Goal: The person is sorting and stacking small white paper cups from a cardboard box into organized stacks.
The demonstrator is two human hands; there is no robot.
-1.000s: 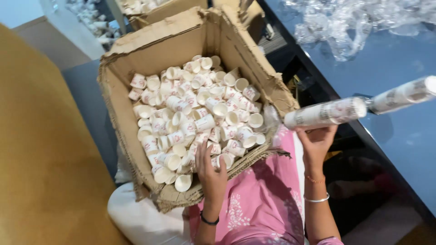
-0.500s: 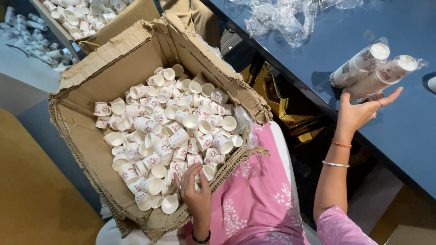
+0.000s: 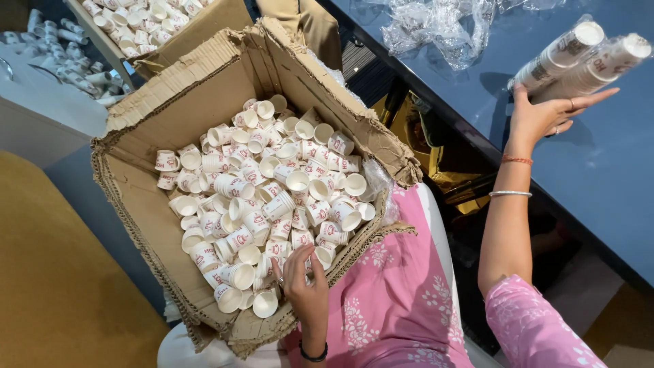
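Since half a second ago the right hand (image 3: 545,117) has stayed out at the upper right of the frame against the two wrapped cup stacks (image 3: 579,60), which now lie side by side on the blue table (image 3: 599,177) rather than being carried over it; the left hand (image 3: 304,286) has barely shifted at the near edge of the box.

The open cardboard box (image 3: 170,116) fills the middle and left of the frame, its flaps torn and folded outward. It holds a heap of loose small white paper cups (image 3: 272,197) with red print, lying every way: some mouth-up, many on their sides. A second box (image 3: 197,34) at the upper left also holds the same sort of cups.

The wrapped stacks are long sleeves of nested cups in clear film. Their long axis runs diagonally, from lower left near the palm up to the upper right corner, where the round ends show.

The right hand's fingers are spread and extended, pressed against the near side of the stacks, not wrapped around them. The left hand's fingers are curled down among the loose cups at the lower middle of the frame; whether they grasp a cup I cannot tell. Crumpled clear plastic (image 3: 436,27) lies on the table at top centre.
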